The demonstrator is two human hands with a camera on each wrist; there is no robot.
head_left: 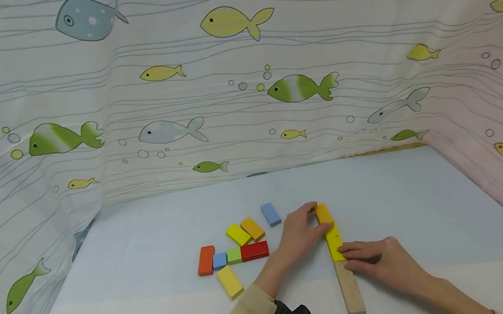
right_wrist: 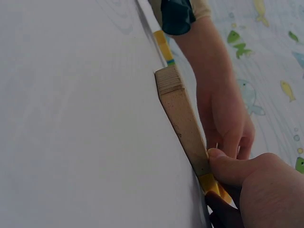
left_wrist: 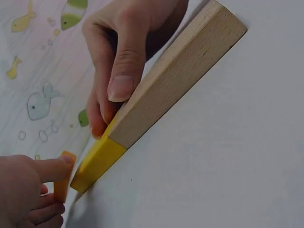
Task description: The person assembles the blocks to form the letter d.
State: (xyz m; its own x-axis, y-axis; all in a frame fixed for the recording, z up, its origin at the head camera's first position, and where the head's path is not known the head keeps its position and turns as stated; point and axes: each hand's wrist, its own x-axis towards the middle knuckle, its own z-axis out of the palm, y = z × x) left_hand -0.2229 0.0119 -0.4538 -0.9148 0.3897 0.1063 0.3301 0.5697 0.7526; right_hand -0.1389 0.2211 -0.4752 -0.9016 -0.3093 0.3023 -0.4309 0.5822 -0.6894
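Note:
My left hand holds an orange block between thumb and fingers. This block stands at the far end of a row, by a yellow block. In the left wrist view a narrow gap shows between the orange block and the yellow block. Nearest me in the row lies a long plain wooden block, end to end with the yellow one. My right hand reaches from the right, fingers extended; its fingertips touch the yellow block and its thumb lies against the wooden block.
Left of my left arm lie several loose blocks: a red block, a green block, a small blue block, an orange-red block and a pale yellow block. Farther back lies another blue block. Fish-patterned cloth surrounds the table.

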